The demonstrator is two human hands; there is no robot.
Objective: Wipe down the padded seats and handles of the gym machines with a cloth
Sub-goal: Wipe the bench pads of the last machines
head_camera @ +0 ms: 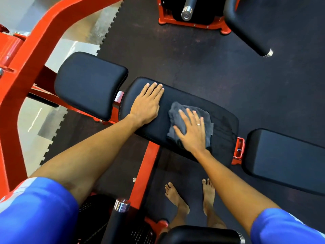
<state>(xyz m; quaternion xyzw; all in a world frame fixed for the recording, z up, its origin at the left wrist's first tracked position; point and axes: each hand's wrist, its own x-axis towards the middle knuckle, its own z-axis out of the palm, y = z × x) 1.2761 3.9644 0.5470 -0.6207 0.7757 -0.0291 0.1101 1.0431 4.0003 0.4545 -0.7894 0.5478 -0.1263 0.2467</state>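
- Dark rubber floor mats [193, 55] with a toothed, interlocking edge cover most of the ground and meet a pale grey floor at the upper left.
- A crumpled grey cloth [177, 111] lies on the middle of three black pads, toward that pad's right half.
- The right hand [192, 132] lies flat on top of the cloth. Its fingers [182, 115] are straight and spread, pressing down rather than curling around it, and one of them wears a thin ring [198, 124].
- The seat pad [223, 124] under the cloth is long, black and rounded at its corners, and faint streaks show on its surface to the right of the cloth.
- The left hand [146, 104] rests palm-down on the left end of the same pad, apart from the cloth, with its fingers straight and held together, gripping nothing.
- A squarer black pad [89, 83] sits just to the left of the seat pad, and another black pad [284, 159] sits just to its right. Red brackets join them.
- A red steel frame [26, 59] curves up the left side, and a red beam runs under the seat pad toward the viewer.
- Two bare feet [175, 196] stand on the mat below the seat pad.
- Blue sleeves [35, 212] cover both upper arms at the bottom corners.
- A black handle with a chrome tip [246, 27] angles down at the top right, near a chrome bar end [187, 13] on a second red machine base.
- Another chrome-tipped handle [121, 205] shows at the bottom.
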